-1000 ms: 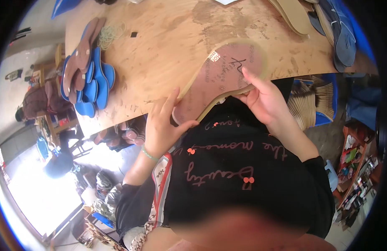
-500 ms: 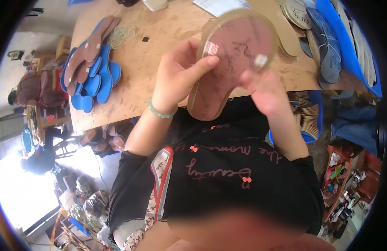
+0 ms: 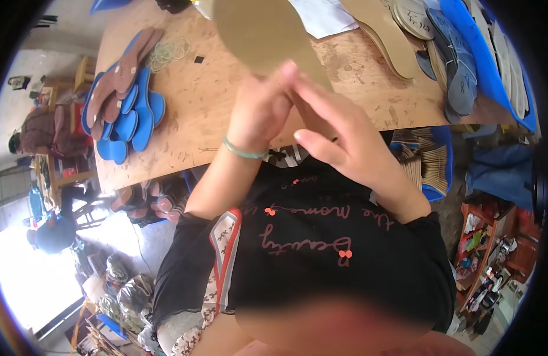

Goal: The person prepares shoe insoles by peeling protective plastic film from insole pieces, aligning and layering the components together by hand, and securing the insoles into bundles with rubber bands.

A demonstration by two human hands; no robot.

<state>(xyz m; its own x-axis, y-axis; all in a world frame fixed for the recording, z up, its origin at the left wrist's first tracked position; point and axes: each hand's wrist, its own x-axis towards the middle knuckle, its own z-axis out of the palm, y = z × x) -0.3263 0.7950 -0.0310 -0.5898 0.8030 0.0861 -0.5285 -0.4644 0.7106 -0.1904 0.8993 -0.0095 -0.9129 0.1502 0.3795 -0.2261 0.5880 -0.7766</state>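
Note:
A shoe insole (image 3: 259, 35) is held up over the near side of the table, its plain tan face toward me and its wide end cut off by the top of the view. My left hand (image 3: 257, 110), with a pale green bangle on the wrist, grips the insole near its narrower part. Beside it is my right hand (image 3: 348, 133), fingers stretched out and thumb apart. Its fingertips meet the left hand at the insole's lower edge; whether they also press on the insole is hidden.
Blue and brown insoles (image 3: 131, 110) lie in a pile at the table's left, near some rubber bands (image 3: 168, 52). Tan insoles (image 3: 384, 41), a tied dark bundle (image 3: 459, 77) and a blue bin (image 3: 493, 44) stand at the right. A blue basket (image 3: 446, 172) sits below the table edge.
The insole has turned from its pinkish, white-stickered face to the tan one and moved up and left. My right hand has shifted left, to my left hand.

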